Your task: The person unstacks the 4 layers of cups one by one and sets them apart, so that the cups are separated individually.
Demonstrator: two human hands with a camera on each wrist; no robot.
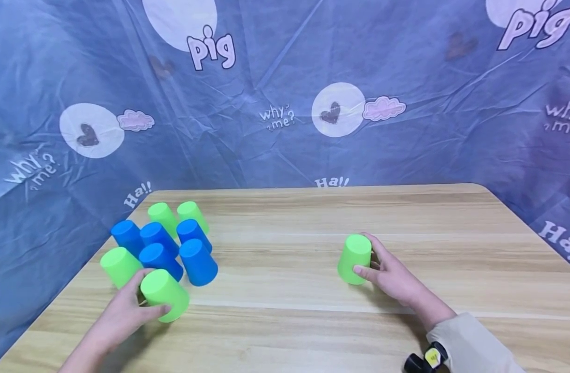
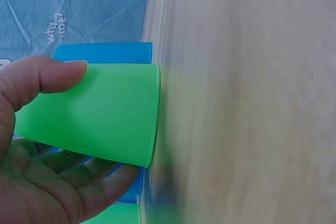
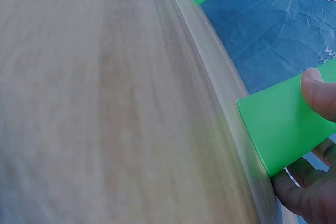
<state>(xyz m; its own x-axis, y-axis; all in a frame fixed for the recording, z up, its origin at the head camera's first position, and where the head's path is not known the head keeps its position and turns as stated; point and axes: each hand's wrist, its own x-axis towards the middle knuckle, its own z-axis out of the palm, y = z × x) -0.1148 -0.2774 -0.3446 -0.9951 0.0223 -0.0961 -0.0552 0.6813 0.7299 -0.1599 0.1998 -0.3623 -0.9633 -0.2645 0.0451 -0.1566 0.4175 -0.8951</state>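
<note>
My left hand (image 1: 126,313) grips a green cup (image 1: 165,295), upside down, at the near side of a group of cups. In the left wrist view the thumb lies on one side of this green cup (image 2: 100,111) and the fingers lie along the other. Right of the table's middle, my right hand (image 1: 389,274) holds another upside-down green cup (image 1: 354,260) between thumb and fingers. The right wrist view shows that green cup (image 3: 286,119) with its rim at the tabletop. Beside the left hand stand a green cup (image 1: 119,265) and several blue cups (image 1: 198,263), all upside down.
Two more green cups (image 1: 161,215) stand behind the blue ones, near the table's far left corner. The wooden table (image 1: 275,290) reaches back to a blue printed cloth (image 1: 247,140). A black band with a yellow disc (image 1: 433,357) sits by the right sleeve.
</note>
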